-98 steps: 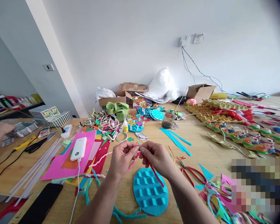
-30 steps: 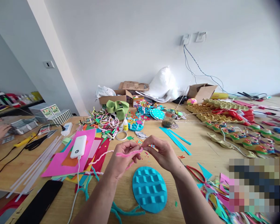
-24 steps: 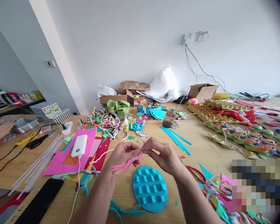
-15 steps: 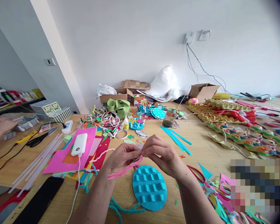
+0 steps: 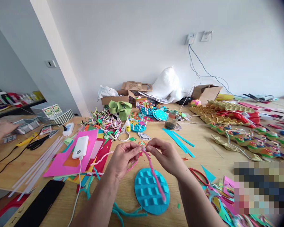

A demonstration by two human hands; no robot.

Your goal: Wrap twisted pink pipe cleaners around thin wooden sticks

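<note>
Between my two hands is a fuzzy pink pipe cleaner [image 5: 153, 171], its long end hanging down over a blue oval [image 5: 151, 190] with raised folded tabs. My left hand [image 5: 125, 157] is closed, thumb and fingers pinching the pipe cleaner, and another pink length shows under its fingers. My right hand [image 5: 164, 154] is closed too, its fingertips pinching close beside the left ones. The oval lies flat on the wooden table, untouched. Blue pipe cleaners [image 5: 127, 213] lie at its lower left. Small paper fish [image 5: 144, 136] lie beyond my fingers.
On the left are a white power bank [image 5: 80, 147] with its cable, coloured paper sheets [image 5: 59, 160] and a black phone [image 5: 39, 203]. Red-handled scissors [image 5: 198, 176] lie to the right. A glass jar [image 5: 172, 119] and painted egg cartons [image 5: 243, 138] stand farther back. Another person's hand [image 5: 7, 128] is at far left.
The pink pipe cleaner's free end has swung from the left, over my left wrist, to hanging down right over the blue oval. My hands have drawn slightly apart.
</note>
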